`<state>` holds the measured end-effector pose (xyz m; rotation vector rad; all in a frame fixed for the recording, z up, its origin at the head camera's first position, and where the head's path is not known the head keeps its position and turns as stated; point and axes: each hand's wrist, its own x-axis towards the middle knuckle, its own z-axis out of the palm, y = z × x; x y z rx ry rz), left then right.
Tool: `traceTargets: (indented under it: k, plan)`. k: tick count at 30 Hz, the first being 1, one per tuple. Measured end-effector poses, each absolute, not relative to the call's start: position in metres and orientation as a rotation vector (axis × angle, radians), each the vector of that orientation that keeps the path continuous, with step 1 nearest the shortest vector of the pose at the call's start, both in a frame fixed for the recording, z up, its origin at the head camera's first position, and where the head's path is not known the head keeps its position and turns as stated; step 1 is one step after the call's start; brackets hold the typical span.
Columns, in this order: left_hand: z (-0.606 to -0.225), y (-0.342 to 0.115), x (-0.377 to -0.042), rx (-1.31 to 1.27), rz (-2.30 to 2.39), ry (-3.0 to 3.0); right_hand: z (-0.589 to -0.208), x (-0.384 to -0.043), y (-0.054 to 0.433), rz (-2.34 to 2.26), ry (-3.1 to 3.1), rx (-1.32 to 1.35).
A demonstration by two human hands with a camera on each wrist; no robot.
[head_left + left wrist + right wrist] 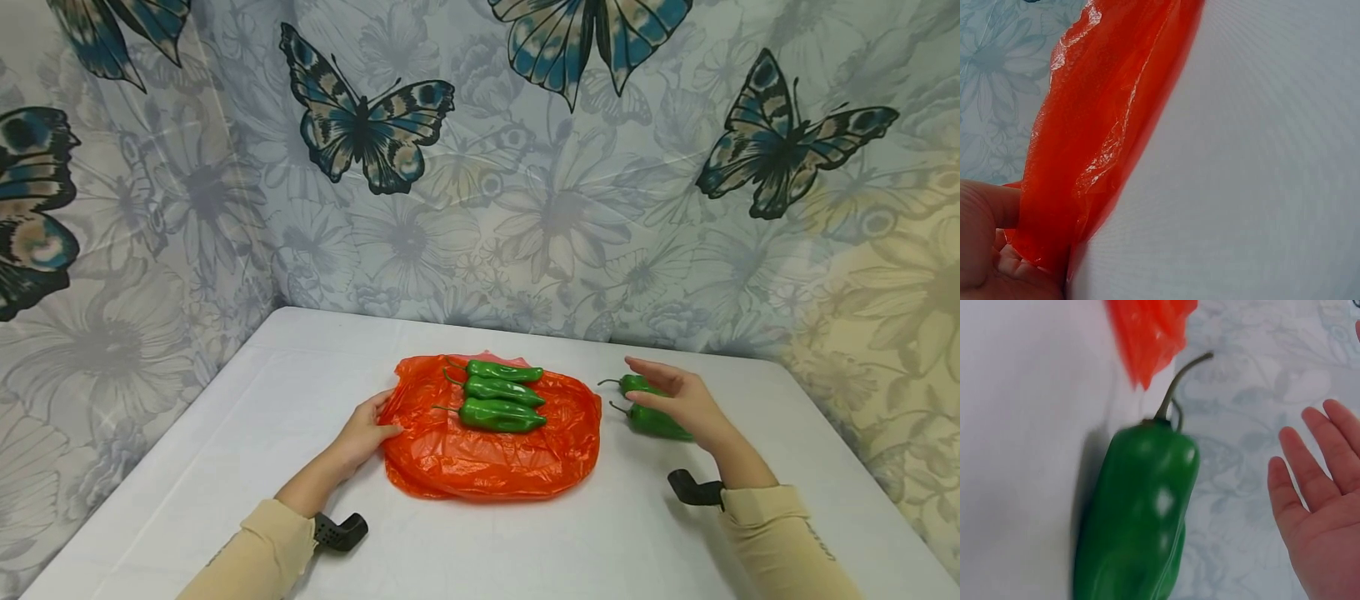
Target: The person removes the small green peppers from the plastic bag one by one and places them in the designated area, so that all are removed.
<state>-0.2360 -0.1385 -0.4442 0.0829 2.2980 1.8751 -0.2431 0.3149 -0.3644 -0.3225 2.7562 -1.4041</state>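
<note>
A red-orange plastic bag (491, 471) lies flat on the white table, with three green peppers (502, 415) in a stack of rows on top. My left hand (369, 432) grips the bag's left edge; in the left wrist view the thumb and fingers (1007, 206) lie on either side of the film (1079, 156). To the right of the bag, two more green peppers lie on the table, the nearer pepper (660, 422) partly behind my right hand (686, 407). That hand hovers over them with fingers spread. In the right wrist view one pepper (1141, 506) shows large, apart from the fingers.
The white table (480, 554) ends at a fabric backdrop (555, 217) printed with flowers and butterflies, at the back and sides. Black camera mounts (341, 532) sit on both wrists by the beige sleeves (258, 554).
</note>
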Motion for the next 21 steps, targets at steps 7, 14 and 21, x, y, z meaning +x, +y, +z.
traceTargets:
  k: [7,14,21]
  plan:
    - [-0.445,-0.139,-0.236,0.102,1.883,2.294,-0.364,-0.244,0.301,-1.43,2.715,-0.354]
    - [-0.443,-0.139,-0.236,0.091,1.875,2.306,-0.36,-0.243,0.288,-1.473,2.68,-0.398]
    - [-0.443,-0.139,-0.236,0.093,1.867,2.312,-0.359,-0.243,0.28,-1.491,2.681,-0.454]
